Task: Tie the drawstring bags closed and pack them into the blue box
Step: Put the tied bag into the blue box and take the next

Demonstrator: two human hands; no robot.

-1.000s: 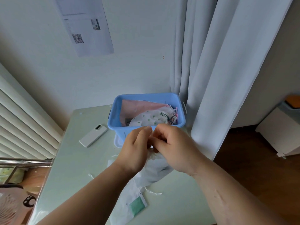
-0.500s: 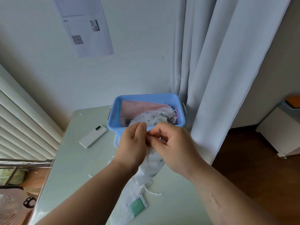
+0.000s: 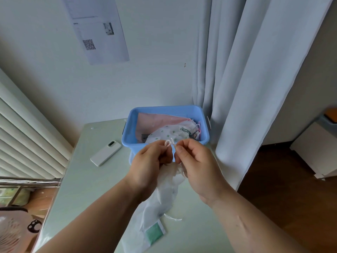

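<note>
One drawstring loop (image 3: 168, 142) between left hand (image 3: 148, 166) and right hand (image 3: 197, 166).

pale plain wall (image 3: 155, 79) at the back, a printed sheet (image 3: 98, 30) with a qr code stuck high on it; long pale grey curtains (image 3: 255, 88) in folds on the right, down to a dark wooden floor (image 3: 282, 189); white slatted blinds (image 3: 27, 139) on the left; pale green-grey table (image 3: 91, 189) near the wall; low white cabinet (image 3: 313, 152) at far right; soft, even light
</note>
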